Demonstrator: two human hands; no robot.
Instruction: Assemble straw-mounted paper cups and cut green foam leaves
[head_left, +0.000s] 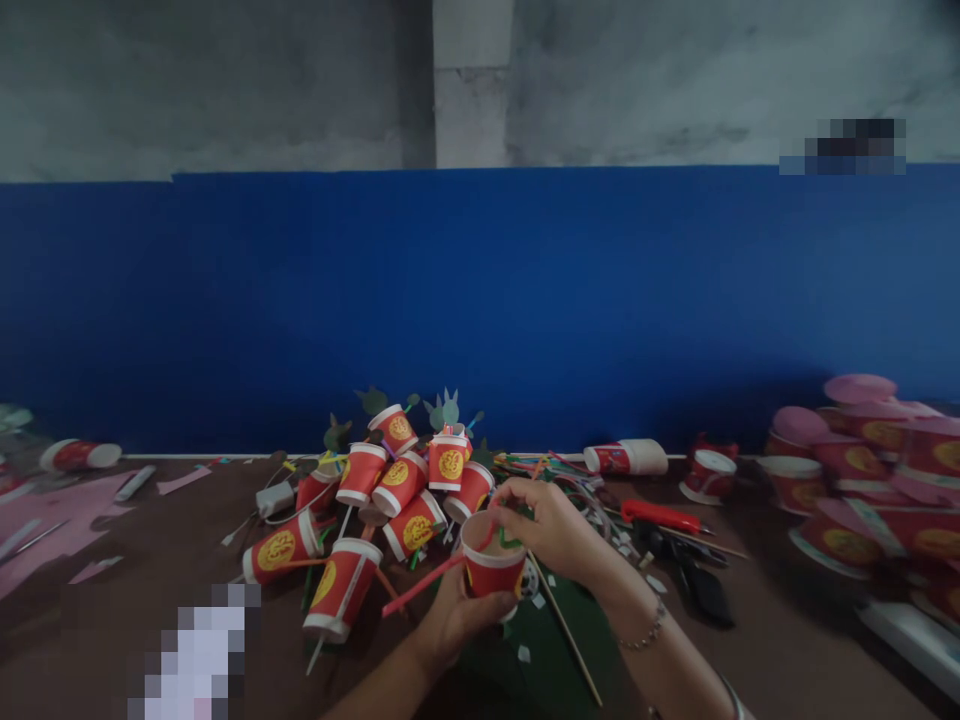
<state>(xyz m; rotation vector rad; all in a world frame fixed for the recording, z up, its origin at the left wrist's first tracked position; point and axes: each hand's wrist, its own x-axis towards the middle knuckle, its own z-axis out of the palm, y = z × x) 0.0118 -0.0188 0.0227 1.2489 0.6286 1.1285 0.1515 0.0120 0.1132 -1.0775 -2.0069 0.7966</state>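
My L hand (448, 618) holds a red paper cup (496, 578) upright or nearly so, mid-view over the table (300, 690). Thumb's pressed along its near side; can't tell how the other L fingers sit, as they're mostly hidden. My R hand (551, 515) is at the cup's mouth, thumb & index pinching the inner end of a pink strip (424, 585), which also sticks out to the L. A green strip (511, 541) sits bent inside, near the R fingers. Bracelet (646, 634) on R wrist. Pile of cups (400, 483) w/ strips & paper shapes just L of & beyond my cup; wooden stick (566, 630) slants to its R, on a green sheet (536, 675). Red-handled tool (660, 516) further R; pink-topped cups (862, 460) far R.
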